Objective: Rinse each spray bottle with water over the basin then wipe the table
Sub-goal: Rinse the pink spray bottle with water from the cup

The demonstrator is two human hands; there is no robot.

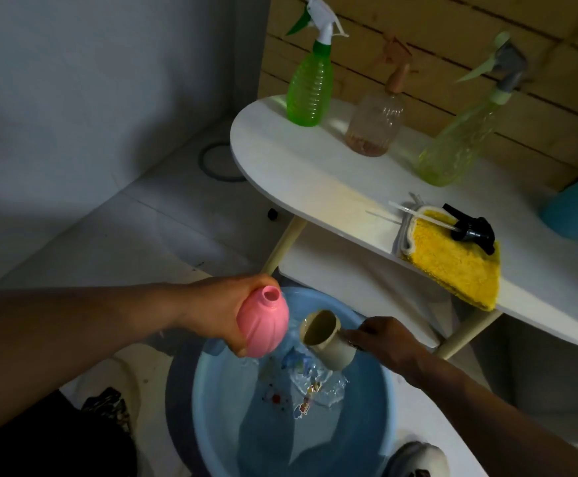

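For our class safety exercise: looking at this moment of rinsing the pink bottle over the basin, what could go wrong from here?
1. The cup is tilted beside the pink bottle's small mouth; water may miss it and splash outside the blue basin.
2. The yellow cloth overhangs the table edge with a black spray head on it; a knock might drop both.

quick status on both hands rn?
Left hand: closed around the pink bottle, held over the basin.
Right hand: closed on the beige cup, tipped over the basin.
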